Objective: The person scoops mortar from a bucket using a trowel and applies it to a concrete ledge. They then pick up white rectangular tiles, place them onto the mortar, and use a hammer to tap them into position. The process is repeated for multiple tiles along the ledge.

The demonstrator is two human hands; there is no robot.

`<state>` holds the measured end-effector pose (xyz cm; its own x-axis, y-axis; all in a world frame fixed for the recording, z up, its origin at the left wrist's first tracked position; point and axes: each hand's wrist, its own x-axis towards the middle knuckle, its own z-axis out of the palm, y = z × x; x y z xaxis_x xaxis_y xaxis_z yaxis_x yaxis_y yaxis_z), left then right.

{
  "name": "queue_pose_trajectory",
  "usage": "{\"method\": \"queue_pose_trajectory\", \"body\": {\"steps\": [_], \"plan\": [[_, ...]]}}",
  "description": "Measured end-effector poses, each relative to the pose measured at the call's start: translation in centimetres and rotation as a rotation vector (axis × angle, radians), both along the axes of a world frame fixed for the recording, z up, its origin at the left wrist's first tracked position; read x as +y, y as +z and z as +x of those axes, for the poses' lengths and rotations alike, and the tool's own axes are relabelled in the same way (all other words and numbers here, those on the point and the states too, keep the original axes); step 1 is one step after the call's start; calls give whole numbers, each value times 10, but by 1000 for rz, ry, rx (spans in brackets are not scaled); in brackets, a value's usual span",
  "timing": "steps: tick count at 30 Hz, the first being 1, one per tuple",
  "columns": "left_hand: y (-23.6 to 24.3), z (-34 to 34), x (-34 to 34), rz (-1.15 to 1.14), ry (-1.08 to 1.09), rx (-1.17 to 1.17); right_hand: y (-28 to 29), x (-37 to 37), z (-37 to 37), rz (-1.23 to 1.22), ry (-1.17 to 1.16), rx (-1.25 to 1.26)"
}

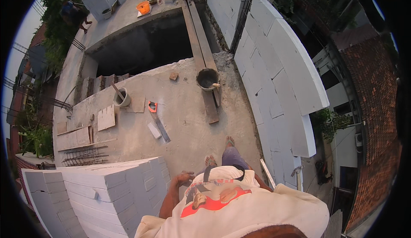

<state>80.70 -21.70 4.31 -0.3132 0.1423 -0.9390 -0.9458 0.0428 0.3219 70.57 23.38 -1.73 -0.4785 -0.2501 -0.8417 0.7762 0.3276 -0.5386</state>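
Observation:
My left hand hangs beside my waist, near the stack of white blocks. Its fingers look loosely apart and nothing shows in them. Of my right arm only a bit of forearm shows; that hand is hidden behind my shirt. To my right runs a white block wall, with a hammer near its close end. Ahead of my feet lies a handsaw with an orange handle, next to a small white block piece. A dark bucket with a wooden-handled tool stands on planks.
Two long planks span a deep opening with steps at its left. A pale bucket holds a stick; boards and rebar mesh lie left. An orange bucket and two people are beyond.

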Motion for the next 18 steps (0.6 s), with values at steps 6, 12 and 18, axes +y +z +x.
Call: {"method": "queue_pose_trajectory", "body": {"steps": [6, 12, 18], "plan": [[6, 16, -25, -181, 281, 103, 113, -82, -116, -70, 116, -309], [-31, 32, -51, -376, 249, 290, 57, -126, -186, 326, 423, 140], [-77, 31, -70, -76, 687, 226, -13, -181, -223, 411, 1100, 581]]}}
